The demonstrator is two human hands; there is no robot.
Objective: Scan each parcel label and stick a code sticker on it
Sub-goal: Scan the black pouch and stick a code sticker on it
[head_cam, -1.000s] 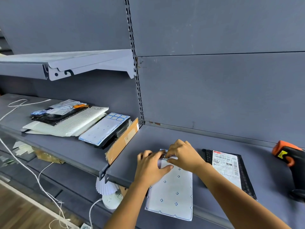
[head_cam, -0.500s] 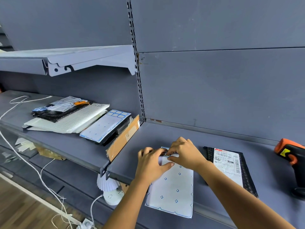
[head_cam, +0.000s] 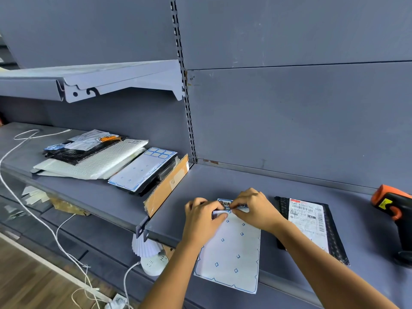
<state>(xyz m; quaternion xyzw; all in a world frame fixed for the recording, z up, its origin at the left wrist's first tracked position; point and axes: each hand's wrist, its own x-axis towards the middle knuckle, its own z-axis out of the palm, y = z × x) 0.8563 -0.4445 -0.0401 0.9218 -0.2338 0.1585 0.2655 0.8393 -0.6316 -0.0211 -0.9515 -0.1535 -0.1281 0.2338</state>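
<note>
A white sticker sheet (head_cam: 231,255) with a blue border lies on the grey shelf (head_cam: 200,188), overhanging its front edge. My left hand (head_cam: 201,216) and my right hand (head_cam: 254,208) meet at the sheet's top end, fingertips pinching a blue-and-white sticker (head_cam: 223,211) there. Right of the sheet lies a black parcel (head_cam: 334,246) with a white barcode label (head_cam: 306,219) facing up. An orange-and-black scanner (head_cam: 394,210) rests at the far right of the shelf.
On the left shelf sit a stack of white and black mailers (head_cam: 89,157), a second sticker sheet (head_cam: 142,169) and a cardboard piece (head_cam: 167,186). White cables (head_cam: 29,210) trail down to a power strip (head_cam: 153,262) below. A bracketed upper shelf (head_cam: 89,79) juts out at left.
The view has shifted slightly. Both hands stay at the top of the sheet, and the sticker's edge is now curled up between the fingertips.
</note>
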